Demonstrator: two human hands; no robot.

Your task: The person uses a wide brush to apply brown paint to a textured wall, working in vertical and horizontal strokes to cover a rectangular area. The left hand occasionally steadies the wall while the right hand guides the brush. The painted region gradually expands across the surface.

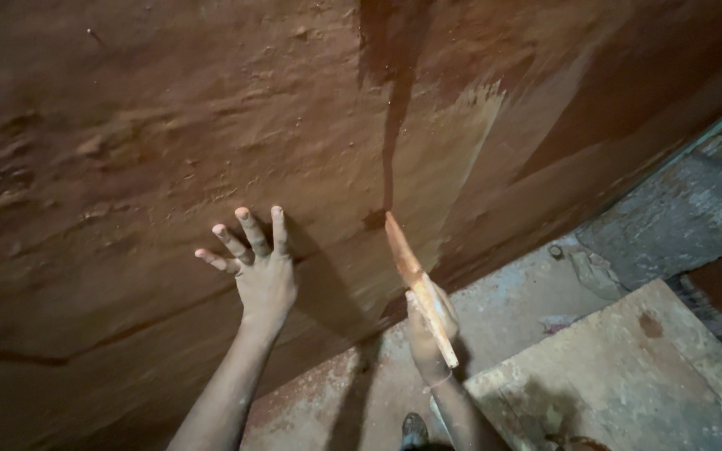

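Head view, looking down along a reddish-brown plastered wall (169, 125) toward the floor. Left hand (256, 267) open, fingers spread, palm flat against the wall surface, forearm reaching up from the lower frame edge. Right hand (429, 330) closed around a flat wooden float (418, 284), gripping it near its lower end; the float is seen edge-on, tilted, its upper tip touching the wall just below a dark wet streak (393, 100) that runs down from the top. Float smeared with the same reddish mud. A paler, brushed patch (470, 125) lies on the wall just right of the streak. Below, a dusty concrete floor (511, 309) meets the wall base, and a flat grey slab (620, 376) lies to the right of the right forearm. A foot (414, 430) shows at the bottom edge, between the two forearms.
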